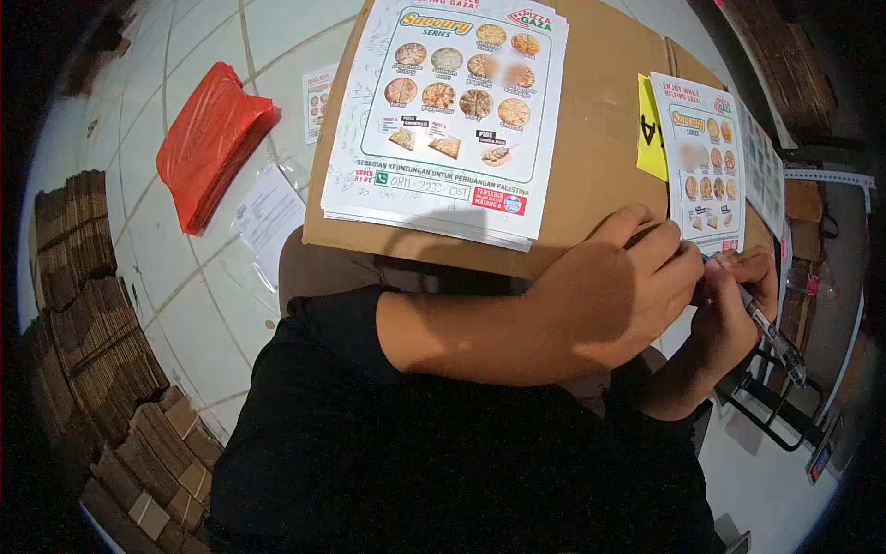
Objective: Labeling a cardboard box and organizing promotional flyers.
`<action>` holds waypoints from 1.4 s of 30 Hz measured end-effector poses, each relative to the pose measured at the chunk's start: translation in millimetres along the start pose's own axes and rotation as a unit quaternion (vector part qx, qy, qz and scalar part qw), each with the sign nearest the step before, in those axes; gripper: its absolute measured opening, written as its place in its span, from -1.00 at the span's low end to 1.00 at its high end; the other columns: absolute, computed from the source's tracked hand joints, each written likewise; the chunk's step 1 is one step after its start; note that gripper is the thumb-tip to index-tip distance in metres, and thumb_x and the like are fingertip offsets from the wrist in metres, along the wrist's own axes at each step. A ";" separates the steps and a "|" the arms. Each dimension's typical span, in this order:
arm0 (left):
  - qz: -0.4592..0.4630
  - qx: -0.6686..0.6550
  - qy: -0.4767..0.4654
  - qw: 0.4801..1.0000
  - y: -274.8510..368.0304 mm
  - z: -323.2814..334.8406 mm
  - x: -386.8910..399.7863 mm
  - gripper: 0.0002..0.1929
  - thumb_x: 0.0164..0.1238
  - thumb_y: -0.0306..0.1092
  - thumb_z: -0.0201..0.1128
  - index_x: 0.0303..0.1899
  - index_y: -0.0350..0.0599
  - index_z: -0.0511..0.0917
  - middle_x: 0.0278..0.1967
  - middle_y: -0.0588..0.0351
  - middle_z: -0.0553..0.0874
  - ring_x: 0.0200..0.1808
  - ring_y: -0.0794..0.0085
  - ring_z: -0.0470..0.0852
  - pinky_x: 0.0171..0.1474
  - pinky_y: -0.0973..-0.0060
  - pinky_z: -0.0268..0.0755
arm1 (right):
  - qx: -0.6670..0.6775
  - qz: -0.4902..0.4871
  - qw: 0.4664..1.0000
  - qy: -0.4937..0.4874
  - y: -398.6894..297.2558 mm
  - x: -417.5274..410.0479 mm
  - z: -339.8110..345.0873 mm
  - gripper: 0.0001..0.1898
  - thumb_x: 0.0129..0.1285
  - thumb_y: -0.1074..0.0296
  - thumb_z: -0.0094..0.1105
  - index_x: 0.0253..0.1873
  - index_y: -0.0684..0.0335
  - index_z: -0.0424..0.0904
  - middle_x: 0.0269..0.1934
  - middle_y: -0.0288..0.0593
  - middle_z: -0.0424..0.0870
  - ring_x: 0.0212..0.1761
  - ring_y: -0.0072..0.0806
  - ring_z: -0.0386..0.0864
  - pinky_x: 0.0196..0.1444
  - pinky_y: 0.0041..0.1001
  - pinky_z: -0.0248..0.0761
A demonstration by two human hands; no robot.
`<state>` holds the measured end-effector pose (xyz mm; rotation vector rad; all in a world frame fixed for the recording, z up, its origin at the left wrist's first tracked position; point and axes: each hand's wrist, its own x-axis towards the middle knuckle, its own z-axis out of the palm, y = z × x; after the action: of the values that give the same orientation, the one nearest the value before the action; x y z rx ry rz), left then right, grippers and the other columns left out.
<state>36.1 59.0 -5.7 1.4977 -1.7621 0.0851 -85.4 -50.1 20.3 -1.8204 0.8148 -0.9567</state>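
Observation:
My left hand (pixel 623 291) reaches across to the right edge of a brown cardboard box (pixel 602 124), fingers bent; whether it grips anything is hidden. Touching or nearly touching it, my right hand (pixel 727 311) holds a clear-barrelled pen (pixel 772 332), whose rear end points down to the right. Above the hands, a printed pizza menu flyer (pixel 706 166) lies at the cardboard's right side, partly over a yellow sheet (pixel 651 138). A stack of similar flyers (pixel 450 145) rests on the cardboard at its left, the top one bearing handwriting near its lower edge.
A red plastic bag (pixel 214 145) lies on the white tiled floor (pixel 208 298), near a printed sheet (pixel 270 215) in clear plastic. Bundled flat cardboard (pixel 104 332) is piled at the left. A black metal frame (pixel 775 408) and a phone-like device (pixel 824 450) are at the lower right.

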 end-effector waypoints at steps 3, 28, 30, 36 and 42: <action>-0.007 0.003 -0.008 1.000 0.4 0.7 0.0 -0.74 -0.03 -0.32 -0.01 -0.33 -0.29 0.49 -0.26 0.07 0.46 -0.17 0.32 0.41 -0.05 0.35 0.22 | -0.008 0.007 1.000 0.006 -0.6 -0.2 0.3 -0.84 -0.18 0.68 0.08 -0.53 0.33 0.28 -0.52 -0.21 0.38 -0.46 -0.56 0.34 -0.27 -0.58 0.22; -0.036 0.075 -0.042 0.996 6.5 6.3 0.1 -0.53 -0.25 -0.24 0.23 -0.14 -0.11 0.48 -0.14 0.22 0.45 -0.06 0.42 0.37 0.01 0.37 0.23 | 0.018 -0.004 1.000 0.006 2.1 1.6 -0.1 -0.83 -0.14 0.66 0.09 -0.55 0.28 0.29 -0.55 -0.31 0.37 -0.54 -0.68 0.34 -0.46 -0.69 0.24; -0.040 0.071 -0.050 0.995 6.1 6.7 0.3 -0.53 -0.26 -0.24 0.22 -0.15 -0.11 0.49 -0.16 0.23 0.46 -0.07 0.43 0.38 0.01 0.39 0.23 | 0.003 -0.035 0.999 -0.002 3.3 1.4 -0.8 -0.83 -0.14 0.66 0.09 -0.55 0.28 0.29 -0.56 -0.30 0.38 -0.56 -0.68 0.34 -0.48 -0.69 0.24; -0.043 0.071 -0.038 0.996 5.5 7.0 0.8 -0.54 -0.26 -0.24 0.21 -0.16 -0.12 0.49 -0.19 0.24 0.47 -0.08 0.43 0.38 0.00 0.41 0.24 | 0.020 0.024 1.000 0.005 -4.3 0.0 3.0 -0.84 -0.14 0.64 0.10 -0.56 0.28 0.30 -0.55 -0.29 0.40 -0.54 -0.67 0.34 -0.43 -0.67 0.24; -0.047 0.068 -0.047 0.995 5.4 5.4 0.0 -0.56 -0.23 -0.25 0.19 -0.17 -0.11 0.50 -0.18 0.24 0.48 -0.08 0.44 0.39 0.01 0.40 0.23 | 0.046 0.024 0.998 0.024 -3.7 -1.3 2.9 -0.84 -0.15 0.64 0.11 -0.55 0.28 0.31 -0.55 -0.29 0.41 -0.51 -0.66 0.35 -0.40 -0.66 0.23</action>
<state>28.6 57.7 -7.0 1.7053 -1.7879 0.0898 -83.0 -46.4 22.5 -1.6977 0.8260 -0.9946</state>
